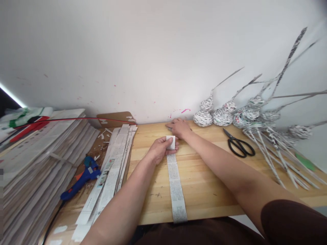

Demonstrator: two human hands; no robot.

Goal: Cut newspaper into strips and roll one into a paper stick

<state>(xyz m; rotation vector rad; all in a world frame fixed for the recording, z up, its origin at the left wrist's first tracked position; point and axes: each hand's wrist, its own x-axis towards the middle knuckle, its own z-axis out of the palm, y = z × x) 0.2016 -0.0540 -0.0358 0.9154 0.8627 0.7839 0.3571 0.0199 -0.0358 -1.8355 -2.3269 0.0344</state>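
Note:
A long strip of newspaper (175, 183) runs down the wooden table toward my body. Its far end is pinched between the thumb and fingers of my left hand (160, 149), with the tip folded up. Just beyond, near the wall, my right hand (180, 128) rests low on the tabletop with its fingers bent. A thin grey thing (168, 128) sticks out beside those fingers; most of it is covered, so its kind is unclear. Black-handled scissors (239, 144) lie to the right of my right forearm.
Several gourd-shaped woven paper pieces (203, 117) stand along the wall at right, beside loose paper rods (286, 160). At left are newspaper strips (109, 183), a blue glue gun (83, 178) with its cord, and a tall newspaper stack (51, 170). A red cable (89, 118) crosses behind.

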